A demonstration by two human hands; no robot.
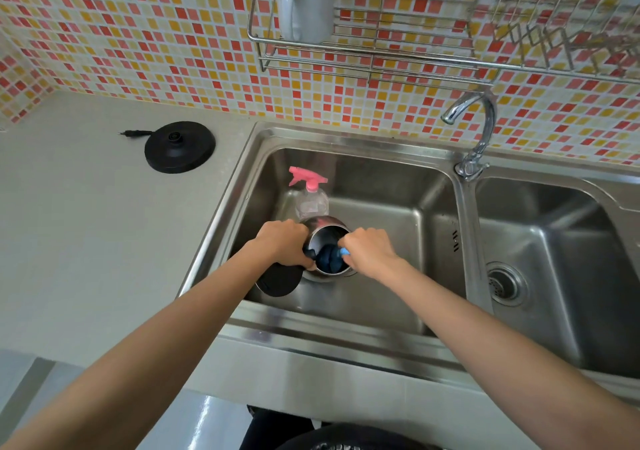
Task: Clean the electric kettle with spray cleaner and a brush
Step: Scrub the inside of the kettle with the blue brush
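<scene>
Right hand [370, 252] closed on the blue brush [343, 252], head down inside the kettle [327, 238]. Left hand [285, 243] just across the kettle's mouth, wrapped round the black handle. Kettle sits in the left sink [381, 186] basin, lid hanging open toward the body. Spray bottle [310, 196] stands just beyond the left hand, touching or nearly touching the kettle. Black base [180, 147] well off to the left on the counter [86, 241].

Judgement: steel wall smooth, likely slick once wet; rigid, not fragile. Handle is the sure grip.
</scene>
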